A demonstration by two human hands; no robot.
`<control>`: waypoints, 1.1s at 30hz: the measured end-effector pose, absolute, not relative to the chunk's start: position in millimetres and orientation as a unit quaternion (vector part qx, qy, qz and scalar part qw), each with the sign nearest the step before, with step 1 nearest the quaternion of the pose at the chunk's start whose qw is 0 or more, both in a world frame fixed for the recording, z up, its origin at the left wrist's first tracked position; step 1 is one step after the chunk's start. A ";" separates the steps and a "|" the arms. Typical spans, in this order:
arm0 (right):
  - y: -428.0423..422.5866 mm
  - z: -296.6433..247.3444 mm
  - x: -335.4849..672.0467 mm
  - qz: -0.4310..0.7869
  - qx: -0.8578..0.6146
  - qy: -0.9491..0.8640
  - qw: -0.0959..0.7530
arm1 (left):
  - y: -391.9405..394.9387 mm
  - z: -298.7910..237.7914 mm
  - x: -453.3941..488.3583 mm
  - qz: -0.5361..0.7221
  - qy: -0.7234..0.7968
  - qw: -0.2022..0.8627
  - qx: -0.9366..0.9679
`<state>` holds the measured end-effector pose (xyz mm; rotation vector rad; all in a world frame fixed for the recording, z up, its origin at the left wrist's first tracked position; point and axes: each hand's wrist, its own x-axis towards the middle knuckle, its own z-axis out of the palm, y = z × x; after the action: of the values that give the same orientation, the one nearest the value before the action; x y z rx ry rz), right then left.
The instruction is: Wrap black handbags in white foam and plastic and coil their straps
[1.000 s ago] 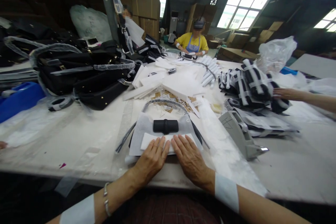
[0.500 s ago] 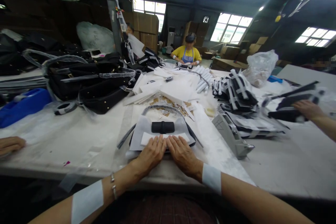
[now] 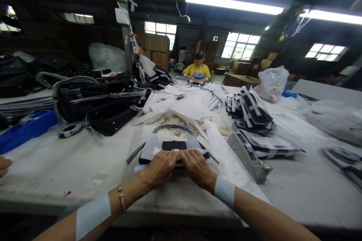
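A dark handbag point(image 3: 143, 157) lies flat in front of me, its wrapped handle point(image 3: 173, 125) arching away. White paper point(image 3: 152, 139) covers much of it, with a black clasp strap point(image 3: 174, 145) showing in the middle. Across the lower part runs a folded white sheet point(image 3: 156, 151). My left hand point(image 3: 162, 163) and my right hand point(image 3: 194, 162) meet side by side at this sheet, fingers curled over it and thumbs tucked underneath. Both look closed on its near edge, though the fingers hide most of the sheet.
A grey tape dispenser point(image 3: 249, 158) stands to the right, before wrapped black pieces point(image 3: 249, 109). Black handbags point(image 3: 110, 113) and a blue item point(image 3: 28, 128) fill the left. Paper sheets point(image 3: 186, 101) lie beyond. Another person's hand point(image 3: 3, 165) is at left; a person in yellow point(image 3: 198, 70) sits opposite.
My fingers have gone from lying flat on the white sheet to curling around it. At right, the co-worker's arm has left the view. The view has tilted up slightly.
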<state>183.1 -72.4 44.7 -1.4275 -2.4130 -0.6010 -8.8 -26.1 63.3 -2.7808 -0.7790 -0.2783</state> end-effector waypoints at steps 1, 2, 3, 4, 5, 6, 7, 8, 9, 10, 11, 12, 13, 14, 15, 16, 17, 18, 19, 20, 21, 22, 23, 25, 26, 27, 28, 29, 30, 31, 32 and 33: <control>-69.8 48.5 183.3 -0.200 -0.487 -0.840 0.129 | -25.8 61.6 -8.3 -0.094 -0.271 0.126 -0.950; -67.4 52.2 183.3 -0.191 -0.481 -0.847 0.121 | -25.8 57.9 -7.9 -0.097 -0.279 0.139 -0.945; -65.1 55.8 183.0 -0.184 -0.475 -0.853 0.111 | -25.7 52.3 -7.5 -0.105 -0.288 0.159 -0.938; -62.9 59.0 182.5 -0.177 -0.471 -0.858 0.101 | -25.5 45.5 -7.1 -0.119 -0.298 0.184 -0.929; -60.6 61.6 181.9 -0.171 -0.469 -0.862 0.091 | -25.0 38.0 -6.8 -0.141 -0.305 0.213 -0.918; -58.3 63.7 181.2 -0.165 -0.467 -0.865 0.081 | -24.3 30.7 -6.6 -0.168 -0.310 0.239 -0.905; -56.0 65.0 180.5 -0.160 -0.466 -0.867 0.072 | -23.5 24.4 -6.6 -0.195 -0.315 0.261 -0.892; -53.8 65.5 179.7 -0.155 -0.464 -0.870 0.065 | -22.6 19.7 -6.8 -0.218 -0.316 0.276 -0.881; -51.8 65.4 178.6 -0.151 -0.462 -0.872 0.060 | -21.7 16.9 -7.3 -0.237 -0.315 0.286 -0.873; -50.1 64.9 177.3 -0.147 -0.461 -0.873 0.056 | -20.8 16.1 -8.2 -0.254 -0.310 0.291 -0.869; -49.0 64.3 175.7 -0.143 -0.462 -0.874 0.055 | -19.9 16.9 -9.4 -0.270 -0.301 0.292 -0.867; -48.5 64.1 173.7 -0.140 -0.465 -0.872 0.055 | -19.0 18.9 -10.9 -0.284 -0.289 0.288 -0.868; -49.0 64.9 171.6 -0.137 -0.472 -0.869 0.060 | -18.1 21.3 -12.7 -0.298 -0.276 0.282 -0.869; -50.4 67.1 169.7 -0.131 -0.479 -0.865 0.072 | -17.1 23.7 -14.7 -0.310 -0.265 0.276 -0.870; -53.0 71.2 168.6 -0.120 -0.479 -0.864 0.093 | -16.0 25.6 -17.1 -0.322 -0.259 0.270 -0.869; -56.7 77.3 168.9 -0.107 -0.472 -0.866 0.124 | -14.9 26.9 -19.8 -0.332 -0.256 0.267 -0.868; -61.3 85.1 171.0 -0.096 -0.456 -0.869 0.163 | -13.7 27.6 -23.0 -0.339 -0.254 0.265 -0.866; -66.5 94.1 175.6 -0.088 -0.435 -0.871 0.210 | -12.5 27.8 -26.6 -0.344 -0.254 0.265 -0.864; -72.0 103.3 183.0 -0.089 -0.413 -0.868 0.261 | -11.4 28.0 -30.5 -0.348 -0.256 0.264 -0.863; -77.3 111.6 193.2 -0.097 -0.398 -0.857 0.313 | -10.2 28.5 -34.5 -0.349 -0.262 0.262 -0.861; -82.1 117.9 206.0 -0.111 -0.398 -0.834 0.366 | -9.2 29.4 -38.6 -0.347 -0.272 0.257 -0.860; -86.3 121.2 221.0 -0.123 -0.416 -0.799 0.417 | -8.2 31.0 -42.3 -0.346 -0.285 0.250 -0.858; -89.7 121.1 237.5 -0.129 -0.446 -0.757 0.459 | -7.4 33.3 -45.5 -0.346 -0.302 0.243 -0.854; -95.0 110.4 271.7 -0.111 -0.532 -0.676 0.498 | -5.8 39.1 -49.7 -0.352 -0.332 0.233 -0.843; -97.2 100.8 287.7 -0.086 -0.577 -0.652 0.485 | -5.2 42.2 -50.7 -0.356 -0.345 0.232 -0.837; -99.4 89.6 301.9 -0.051 -0.617 -0.645 0.449 | -4.6 45.0 -51.0 -0.361 -0.355 0.232 -0.831; -101.6 77.8 313.7 -0.015 -0.651 -0.649 0.393 | -4.2 47.4 -50.8 -0.366 -0.364 0.232 -0.824; -103.6 66.3 322.8 0.016 -0.679 -0.658 0.325 | -4.0 49.2 -50.4 -0.368 -0.374 0.231 -0.819; -105.5 55.8 329.3 0.037 -0.700 -0.669 0.246 | -3.9 50.4 -49.9 -0.369 -0.382 0.228 -0.816; -106.8 46.9 333.2 0.047 -0.715 -0.678 0.166 | -4.0 51.0 -49.4 -0.369 -0.389 0.224 -0.814; -107.6 39.8 334.9 0.048 -0.722 -0.684 0.097 | -4.2 51.0 -49.1 -0.369 -0.393 0.218 -0.814; -107.6 34.5 335.1 0.045 -0.724 -0.687 0.043 | -4.6 50.8 -48.9 -0.369 -0.396 0.215 -0.813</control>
<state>335.1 -107.6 34.5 -2.2136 -2.1012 0.1362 -48.9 -4.6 50.8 -2.2538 -1.0986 -1.0241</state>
